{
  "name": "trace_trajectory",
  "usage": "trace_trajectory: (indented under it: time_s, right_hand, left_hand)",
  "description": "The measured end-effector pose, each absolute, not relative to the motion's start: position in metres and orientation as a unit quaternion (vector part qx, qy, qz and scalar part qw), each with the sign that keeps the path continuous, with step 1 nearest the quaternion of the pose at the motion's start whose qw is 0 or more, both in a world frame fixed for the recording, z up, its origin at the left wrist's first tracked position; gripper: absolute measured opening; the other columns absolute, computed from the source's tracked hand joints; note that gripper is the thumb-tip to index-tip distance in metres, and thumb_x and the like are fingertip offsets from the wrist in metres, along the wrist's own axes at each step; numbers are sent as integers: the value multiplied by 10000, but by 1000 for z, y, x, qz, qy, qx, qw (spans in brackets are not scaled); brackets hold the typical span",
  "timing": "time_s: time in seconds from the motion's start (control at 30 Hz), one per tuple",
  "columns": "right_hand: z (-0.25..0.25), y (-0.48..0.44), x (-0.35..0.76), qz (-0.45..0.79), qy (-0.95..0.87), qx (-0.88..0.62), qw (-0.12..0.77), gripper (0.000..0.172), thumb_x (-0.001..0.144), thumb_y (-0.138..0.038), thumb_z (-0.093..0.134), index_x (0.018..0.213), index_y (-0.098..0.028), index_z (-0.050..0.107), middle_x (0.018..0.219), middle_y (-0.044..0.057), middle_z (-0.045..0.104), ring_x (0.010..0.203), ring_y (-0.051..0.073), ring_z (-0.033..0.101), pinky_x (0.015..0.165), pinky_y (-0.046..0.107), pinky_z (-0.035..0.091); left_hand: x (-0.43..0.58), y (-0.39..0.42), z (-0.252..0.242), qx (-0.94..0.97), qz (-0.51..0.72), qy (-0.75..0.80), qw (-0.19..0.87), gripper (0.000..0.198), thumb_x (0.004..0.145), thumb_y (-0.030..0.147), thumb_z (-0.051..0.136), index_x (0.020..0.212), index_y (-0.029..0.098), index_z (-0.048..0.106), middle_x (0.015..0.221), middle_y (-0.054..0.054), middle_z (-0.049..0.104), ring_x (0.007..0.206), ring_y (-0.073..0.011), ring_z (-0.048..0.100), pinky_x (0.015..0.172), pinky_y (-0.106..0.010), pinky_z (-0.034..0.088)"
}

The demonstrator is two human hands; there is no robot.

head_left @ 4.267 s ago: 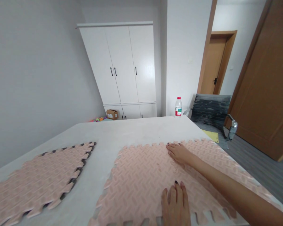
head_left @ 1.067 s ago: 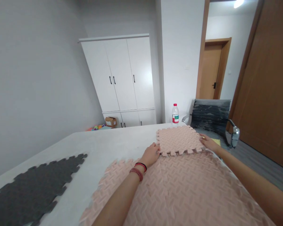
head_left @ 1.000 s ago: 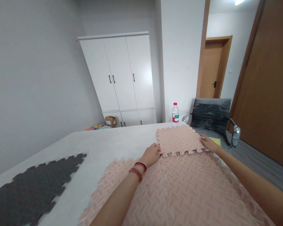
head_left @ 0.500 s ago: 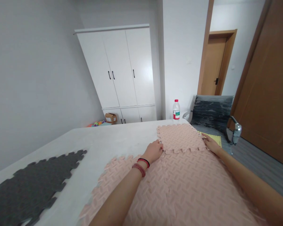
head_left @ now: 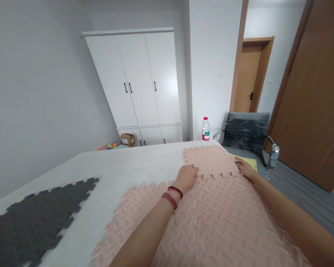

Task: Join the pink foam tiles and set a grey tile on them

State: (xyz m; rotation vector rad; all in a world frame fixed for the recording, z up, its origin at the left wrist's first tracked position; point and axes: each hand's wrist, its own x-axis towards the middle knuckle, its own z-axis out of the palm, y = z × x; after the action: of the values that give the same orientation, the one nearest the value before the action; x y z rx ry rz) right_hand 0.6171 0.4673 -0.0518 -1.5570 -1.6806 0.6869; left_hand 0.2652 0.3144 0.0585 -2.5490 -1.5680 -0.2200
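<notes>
The pink tile (head_left: pixel 210 160) between the hands is settling flatter against the big mat (head_left: pixel 208 222) than a moment ago, so the joint is probably closing. The left hand (head_left: pixel 187 177) and right hand (head_left: pixel 244 167) are pressing down open-palmed, gripping nothing.

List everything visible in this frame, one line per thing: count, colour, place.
single foam tile: 1, pink, far end of the table, meeting the large mat
large mat: 1, pink, near right of the table
grey mat: 1, dark grey, near left of the table
table: 1, white, foreground
bottle: 1, clear with red cap, at the table's far edge
chair: 1, grey, right of the bottle
yellow tile: 1, yellow, by the chair
wardrobe: 1, white, back wall
cardboard box: 1, brown, floor by the wardrobe
doors: 2, brown, right side
wristbands: 2, red and black, left wrist
left hand: 1, on the single foam tile's near left corner
right hand: 1, on its right edge
</notes>
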Motion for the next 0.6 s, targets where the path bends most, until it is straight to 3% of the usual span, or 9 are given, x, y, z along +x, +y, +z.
trace_trajectory:
  time_s: [0.17,0.37,0.6]
  right_hand:
    - [-47,464,616,228,-662,-630,337,581,827,-265,352,1396,-153,393,1206,55,617,1052,180,593,921,299,462]
    - [-36,458,609,167,-677,-659,280,562,860,-252,327,1410,-148,372,1258,70,585,1144,183,543,976,296,416]
    - [-26,450,597,75,-695,-693,177,489,933,-363,273,1369,-210,434,1211,140,600,1093,294,570,933,436,416]
  left_hand:
    - [278,315,48,-889,-84,-449,37,256,909,255,482,1147,205,561,1089,-35,609,1041,-188,562,958,-467,429]
    - [274,325,43,-886,-71,-457,7,255,902,268,496,1140,207,564,1117,-47,589,1024,-183,557,875,-405,482]
    - [288,317,53,-873,-41,-487,8,236,887,323,527,1072,187,586,1064,-48,602,979,-178,572,849,-404,497]
